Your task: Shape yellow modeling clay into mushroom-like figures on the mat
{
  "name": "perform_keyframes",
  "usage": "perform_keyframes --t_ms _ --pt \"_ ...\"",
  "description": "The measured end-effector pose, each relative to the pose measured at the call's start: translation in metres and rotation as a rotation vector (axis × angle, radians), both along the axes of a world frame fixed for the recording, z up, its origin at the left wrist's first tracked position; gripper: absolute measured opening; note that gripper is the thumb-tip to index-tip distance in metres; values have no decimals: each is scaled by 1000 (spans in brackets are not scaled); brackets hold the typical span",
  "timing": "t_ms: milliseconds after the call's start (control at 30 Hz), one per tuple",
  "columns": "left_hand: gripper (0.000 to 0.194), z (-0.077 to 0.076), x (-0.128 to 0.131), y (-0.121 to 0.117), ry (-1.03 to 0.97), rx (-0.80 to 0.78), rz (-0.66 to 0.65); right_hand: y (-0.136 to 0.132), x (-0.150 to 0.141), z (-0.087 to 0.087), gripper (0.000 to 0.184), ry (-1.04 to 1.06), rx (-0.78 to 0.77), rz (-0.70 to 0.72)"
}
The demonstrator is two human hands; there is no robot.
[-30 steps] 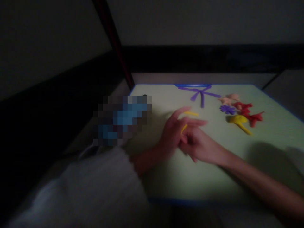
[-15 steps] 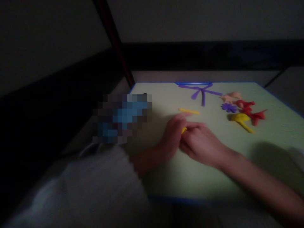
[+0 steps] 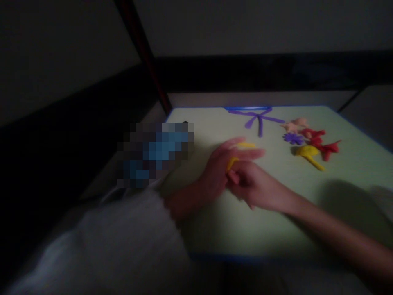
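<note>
Above the board, my left hand [image 3: 216,166] is turned with its fingers stretched out and apart. My right hand [image 3: 256,184] presses against its palm, fingers curled in. A thin yellow modelling clay strip [image 3: 232,164] is pinched at the right fingertips and bends up against the left palm; its lower end is hidden. Just beyond the left fingers lies a second yellow clay strip [image 3: 246,145], partly covered by them.
The pale board [image 3: 294,229] has blue edges. Toward its back lie purple clay strips [image 3: 260,123]. On the right are a purple clay flower [image 3: 293,138], a yellow clay mushroom shape [image 3: 308,152], red clay pieces [image 3: 328,148] and a pinkish one [image 3: 293,126]. A blurred-out blue object [image 3: 166,147] stands left.
Half a second ago the right hand was rolled over, knuckles up, hiding most of the strip. Now it has turned back, and more yellow clay shows between the hands. The left fingers have spread.
</note>
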State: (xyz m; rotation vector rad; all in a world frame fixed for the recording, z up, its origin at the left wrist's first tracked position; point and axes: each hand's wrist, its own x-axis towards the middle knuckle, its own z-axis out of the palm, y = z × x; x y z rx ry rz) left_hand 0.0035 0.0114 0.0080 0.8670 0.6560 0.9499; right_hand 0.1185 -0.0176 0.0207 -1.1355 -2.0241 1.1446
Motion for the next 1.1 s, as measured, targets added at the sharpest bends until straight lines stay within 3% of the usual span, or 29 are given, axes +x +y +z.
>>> perform_keyframes --t_ms 133,433,533,633,733,900,1100 --pt "31 6 3 -7 25 83 21 -2 -1 2 19 82 -164 26" --pt "33 4 10 -16 -48 116 31 -1 3 5 16 27 -160 93" --pt "30 5 10 -8 -63 48 70 0 6 6 15 -91 15 72" --pt "20 7 10 -2 -43 -6 176 -2 6 6 12 -431 354 -3" --pt "16 5 10 -2 -11 -39 188 -4 6 4 13 -757 568 -18" --pt "18 -6 13 -7 129 -28 192 -4 4 0 18 -838 658 71" --pt "19 -11 10 -6 111 -27 163 -3 4 -2 18 -817 636 70"
